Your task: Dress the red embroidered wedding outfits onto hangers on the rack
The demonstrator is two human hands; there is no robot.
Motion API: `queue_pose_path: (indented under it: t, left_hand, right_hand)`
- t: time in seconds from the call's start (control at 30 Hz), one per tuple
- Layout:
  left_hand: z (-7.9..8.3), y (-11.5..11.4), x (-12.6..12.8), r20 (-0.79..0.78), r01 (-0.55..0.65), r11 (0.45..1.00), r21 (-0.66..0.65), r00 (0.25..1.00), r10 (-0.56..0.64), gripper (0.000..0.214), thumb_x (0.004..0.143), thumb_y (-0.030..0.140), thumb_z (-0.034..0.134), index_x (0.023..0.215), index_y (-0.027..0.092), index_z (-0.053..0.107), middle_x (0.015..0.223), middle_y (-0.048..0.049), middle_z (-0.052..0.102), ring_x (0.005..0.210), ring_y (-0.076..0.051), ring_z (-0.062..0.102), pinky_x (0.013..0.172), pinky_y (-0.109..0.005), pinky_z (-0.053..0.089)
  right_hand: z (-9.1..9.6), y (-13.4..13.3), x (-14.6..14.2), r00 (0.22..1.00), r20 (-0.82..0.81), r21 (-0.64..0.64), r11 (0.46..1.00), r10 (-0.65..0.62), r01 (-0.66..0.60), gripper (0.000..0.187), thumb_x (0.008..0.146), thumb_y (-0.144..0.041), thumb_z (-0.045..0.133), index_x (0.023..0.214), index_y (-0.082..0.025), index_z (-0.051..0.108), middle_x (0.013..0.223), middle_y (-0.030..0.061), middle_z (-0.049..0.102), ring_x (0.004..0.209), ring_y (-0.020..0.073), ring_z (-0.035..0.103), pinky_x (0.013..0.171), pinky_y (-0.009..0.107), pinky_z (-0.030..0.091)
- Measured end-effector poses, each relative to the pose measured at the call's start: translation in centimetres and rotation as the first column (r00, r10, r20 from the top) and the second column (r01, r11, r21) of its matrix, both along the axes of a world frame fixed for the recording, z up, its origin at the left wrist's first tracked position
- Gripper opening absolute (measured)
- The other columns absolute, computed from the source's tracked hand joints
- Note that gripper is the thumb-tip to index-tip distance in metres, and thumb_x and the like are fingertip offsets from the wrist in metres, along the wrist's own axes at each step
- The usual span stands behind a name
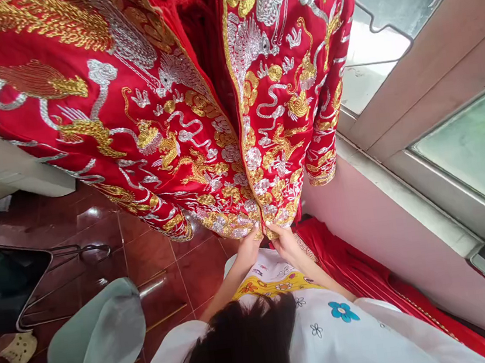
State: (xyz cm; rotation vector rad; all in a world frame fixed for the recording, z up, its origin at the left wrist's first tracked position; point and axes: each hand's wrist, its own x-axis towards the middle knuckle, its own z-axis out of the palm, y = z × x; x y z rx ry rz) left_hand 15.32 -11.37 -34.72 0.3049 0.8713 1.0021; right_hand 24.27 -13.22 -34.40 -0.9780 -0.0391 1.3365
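A red jacket (pixel 161 97) with heavy gold and silver embroidery hangs in front of me, its front opening running down the middle. My left hand (pixel 249 246) pinches the bottom hem of the left front panel. My right hand (pixel 283 241) pinches the hem of the right front panel, right beside it. Both hands are closed on the cloth at the lower end of the opening, almost touching. My own white flowered shirt and dark hair fill the bottom of the view.
A red skirt (pixel 370 283) hangs below the jacket along a pink wall (pixel 390 228) under a window (pixel 472 147). Dark red floor tiles (pixel 154 257) lie to the left, with a metal-framed stand (pixel 59 274), pale green cloth (pixel 94 341) and a sandal (pixel 19 349).
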Motion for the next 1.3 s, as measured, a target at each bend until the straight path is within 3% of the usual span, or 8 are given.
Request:
queue_pose_path:
  t: [0.27,0.63,0.87,1.1,1.3]
  left_hand:
    - [0.8,1.4,-0.6,-0.002,0.049,0.998,0.037,0.999,-0.049,0.043,0.078,0.015,0.061,0.121,0.023,0.057,0.118,-0.0046,0.065,0.119,-0.021,0.054,0.103,-0.037,0.042]
    - [0.4,1.7,-1.8,-0.022,0.1,0.993,0.057,0.995,-0.099,0.046,0.079,0.019,0.062,0.124,0.024,0.055,0.122,-0.0043,0.063,0.125,-0.021,0.049,0.107,-0.036,0.039]
    - [-1.1,2.0,-3.3,-0.348,0.305,0.934,0.189,0.91,-0.227,0.045,0.083,0.037,0.06,0.125,0.023,0.057,0.131,-0.0044,0.057,0.137,-0.024,0.034,0.118,-0.039,0.02]
    - [-1.0,2.2,-2.9,-0.185,0.232,0.953,0.194,0.963,-0.197,0.049,0.085,0.037,0.055,0.133,0.026,0.049,0.134,-0.0043,0.054,0.132,-0.023,0.042,0.112,-0.04,0.032]
    - [-1.3,2.5,-3.0,-0.338,0.253,0.954,0.162,0.922,-0.187,0.044,0.087,0.04,0.053,0.127,0.023,0.055,0.13,-0.006,0.058,0.132,-0.024,0.042,0.112,-0.038,0.032]
  right_hand:
    - [0.7,0.6,-1.2,0.997,-0.017,0.01,0.997,-0.073,0.073,0.054,0.05,-0.011,0.077,0.1,-0.021,0.06,0.079,-0.0024,0.067,0.068,0.0129,0.061,0.067,0.026,0.054]
    - [0.9,0.7,-2.7,0.991,0.005,0.018,0.991,-0.132,0.132,0.044,0.053,-0.013,0.078,0.092,-0.02,0.059,0.078,-0.0023,0.067,0.084,0.0149,0.064,0.085,0.029,0.052]
    - [1.6,1.0,-3.1,0.995,0.014,-0.018,0.995,-0.1,0.1,0.039,0.052,-0.015,0.076,0.087,-0.019,0.059,0.081,-0.0003,0.068,0.086,0.0169,0.064,0.081,0.029,0.053]
    - [1.4,1.3,-3.3,0.997,-0.014,-0.039,0.996,-0.077,0.077,0.041,0.051,-0.016,0.078,0.088,-0.019,0.061,0.082,0.0002,0.068,0.082,0.0174,0.064,0.079,0.03,0.054]
    - [1.9,1.5,-3.3,0.996,0.004,-0.058,0.994,-0.089,0.089,0.046,0.049,-0.015,0.077,0.091,-0.018,0.06,0.089,0.0023,0.069,0.083,0.0177,0.063,0.075,0.029,0.054]
